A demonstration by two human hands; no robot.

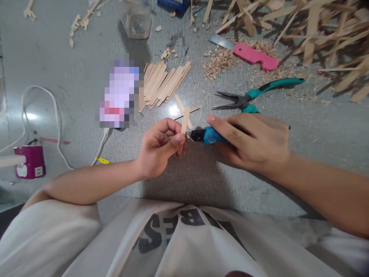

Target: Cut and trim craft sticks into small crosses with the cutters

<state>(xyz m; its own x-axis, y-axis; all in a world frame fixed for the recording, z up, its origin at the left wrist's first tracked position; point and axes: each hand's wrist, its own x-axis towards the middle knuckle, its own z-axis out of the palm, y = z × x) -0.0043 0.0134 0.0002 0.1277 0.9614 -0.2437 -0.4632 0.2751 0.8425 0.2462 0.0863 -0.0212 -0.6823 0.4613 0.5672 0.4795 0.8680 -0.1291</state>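
We see two hands over one gray counter (80, 92), close to its near edge. Our left hand (158, 148) pinches one flat wooden stick (185, 122) upright between thumb and fingers. Our right hand (253, 140) is wrapped around one blue-handled tool (215, 136). Its dark tip is just beside the stick, and we can't tell if they touch.

Right behind the stick, two loose sticks (178, 103) cross each other, one wide and one thin. Farther from the near edge lies one bunch of sticks (161, 86), more than ten, too mixed up to count. Past our right hand we see one pair of green-handled pliers (245, 101), spread wide, and one pink knife (255, 56) with its blade out, on wood shavings (216, 65). Toward the far right corner there is one big heap of sticks (314, 34), too many to count.

Toward the left edge we find one phone (121, 92), one white cord (59, 127) and one purple plug block (30, 161). One clear cup (138, 25) sits farther back, near one blue box (173, 4).

Our white shirt (129, 238) has big dark letters. We see what look like S, E and B, but folds hide the word. The phone is too blurry to read.
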